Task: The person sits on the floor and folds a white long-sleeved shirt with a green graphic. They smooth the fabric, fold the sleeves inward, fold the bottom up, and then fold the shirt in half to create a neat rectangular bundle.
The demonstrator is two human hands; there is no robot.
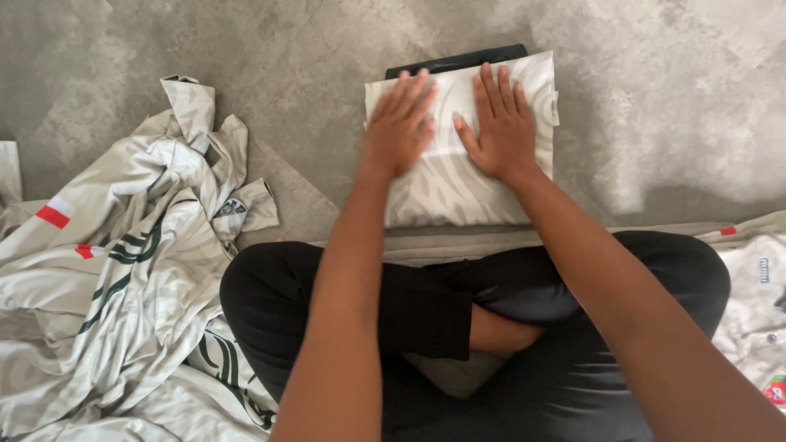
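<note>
Both hands lie flat on a folded shirt (463, 176), pale cream w/ a faint swirl print, sitting on the grey floor (327, 49) just beyond the person's crossed legs (491, 327). Left hand (399, 123) is palm down, fingers together and stretched toward the far edge, gripping nothing, just pressing on the fabric. Right hand (499, 123) is the same: spread flat, fingers long, thumb angled toward the left hand, nothing clenched. The two hands sit side by side, near each other but not touching, on the far half of the shirt.

Under the shirt's far edge a dark flat board (458, 60) pokes out; only a thin strip shows, so can't tell what it is exactly.

Person sits cross-legged in black trousers, forearms reaching out over the knees. Between legs and folded shirt runs a strip of beige cloth (458, 241).

Left of the person is a loose heap of shirts (123, 278), same cream fabric w/ dark green markings and small red patches, crumpled and unfolded. On the right, near the knee, another pale garment (757, 286) lies partly out of frame, w/ a bit of red at its edge.
</note>
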